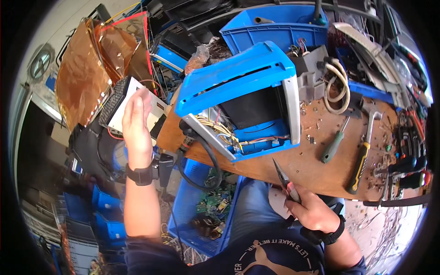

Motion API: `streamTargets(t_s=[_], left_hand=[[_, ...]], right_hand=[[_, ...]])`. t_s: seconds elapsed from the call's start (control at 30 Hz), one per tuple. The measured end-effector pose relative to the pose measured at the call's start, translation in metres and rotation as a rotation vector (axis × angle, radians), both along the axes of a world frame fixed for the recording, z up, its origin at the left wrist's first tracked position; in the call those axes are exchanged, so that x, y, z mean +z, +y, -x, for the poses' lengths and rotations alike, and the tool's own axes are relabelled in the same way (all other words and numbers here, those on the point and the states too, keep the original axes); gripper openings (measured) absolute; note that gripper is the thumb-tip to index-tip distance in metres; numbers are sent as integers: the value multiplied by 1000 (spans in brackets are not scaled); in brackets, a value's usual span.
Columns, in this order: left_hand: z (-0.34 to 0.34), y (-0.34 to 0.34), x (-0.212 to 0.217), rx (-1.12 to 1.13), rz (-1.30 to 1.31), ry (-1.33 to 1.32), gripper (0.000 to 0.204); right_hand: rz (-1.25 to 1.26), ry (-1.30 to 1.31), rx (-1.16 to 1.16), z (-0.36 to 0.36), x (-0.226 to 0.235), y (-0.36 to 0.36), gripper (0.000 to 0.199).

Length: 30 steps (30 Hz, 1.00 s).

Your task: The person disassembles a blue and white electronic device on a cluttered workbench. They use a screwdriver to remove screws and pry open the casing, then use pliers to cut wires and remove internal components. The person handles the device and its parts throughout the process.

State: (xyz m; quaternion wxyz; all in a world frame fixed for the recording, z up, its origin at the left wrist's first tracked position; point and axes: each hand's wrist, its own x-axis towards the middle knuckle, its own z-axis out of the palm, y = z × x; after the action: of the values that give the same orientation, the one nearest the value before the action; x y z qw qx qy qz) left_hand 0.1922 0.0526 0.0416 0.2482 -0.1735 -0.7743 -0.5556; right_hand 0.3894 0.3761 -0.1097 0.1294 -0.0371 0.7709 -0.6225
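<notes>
Here our left hand (136, 120) holds a grey-and-white part (120, 103) out past the table (316, 160), grip closed on it; our right hand (311, 211) clamps pliers (285, 179). We judge the part could drop into the blue crate (192, 215).

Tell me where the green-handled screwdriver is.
In the head view, the green-handled screwdriver lies on the wooden bench, right of the blue casing, beside the yellow-handled hammer.

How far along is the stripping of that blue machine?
Done: the blue casing lies opened on the wooden bench, wires spilling out. In hand: the left hand holds out a removed grey-white part to the side; the right hand grips needle-nose pliers. Left: wiring and inner pieces sit inside; the screwdriver and hammer lie unused.
</notes>
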Motion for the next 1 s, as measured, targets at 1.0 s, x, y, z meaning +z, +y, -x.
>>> streamTargets(t_s=[1.0], left_hand=[[-20,18,-149,-56,-305,-395,10]], right_hand=[[-145,-119,-392,-28,16,40,42]])
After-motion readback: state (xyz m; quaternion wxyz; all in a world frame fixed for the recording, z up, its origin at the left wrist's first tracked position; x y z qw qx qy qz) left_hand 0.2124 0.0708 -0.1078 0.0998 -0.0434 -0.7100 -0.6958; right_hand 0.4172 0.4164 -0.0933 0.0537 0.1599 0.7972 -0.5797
